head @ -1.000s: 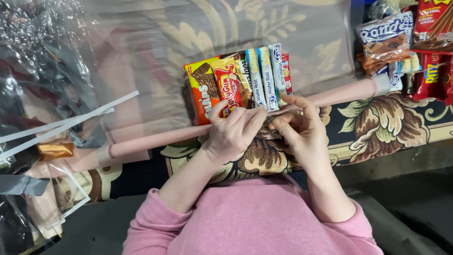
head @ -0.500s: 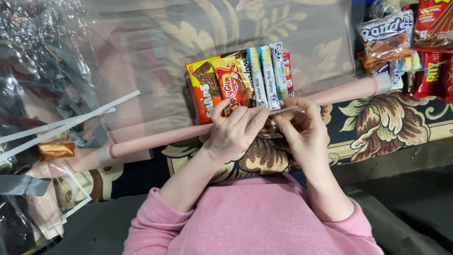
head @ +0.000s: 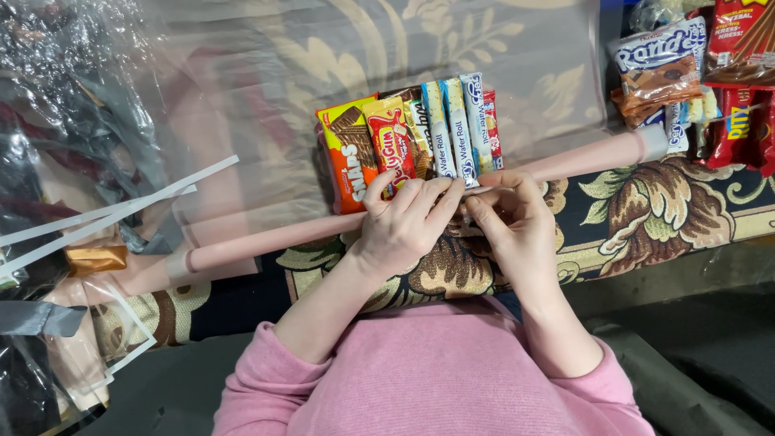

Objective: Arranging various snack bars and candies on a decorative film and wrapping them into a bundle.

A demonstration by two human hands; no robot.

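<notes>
A row of snack packs point(head: 408, 137) lies on a clear plastic sheet point(head: 339, 73): an orange chocolate pack, a red and yellow candy pack and blue and white wafer roll packs. A long pink roll point(head: 266, 234) crosses in front of them. My left hand point(head: 404, 222) rests flat over the roll, fingertips on the lower ends of the packs. My right hand point(head: 508, 222) pinches the sheet's near edge by the roll, just right of the left hand. Pink sleeves cover both arms.
More snack packs point(head: 702, 73) are piled at the top right on the patterned carpet point(head: 646, 210). Crumpled clear plastic, white strips point(head: 105, 218) and a gold ribbon piece point(head: 95, 258) lie at the left. A dark floor edge runs along the bottom right.
Both hands stay on the roll and sheet edge; the fingers have shifted only slightly.
</notes>
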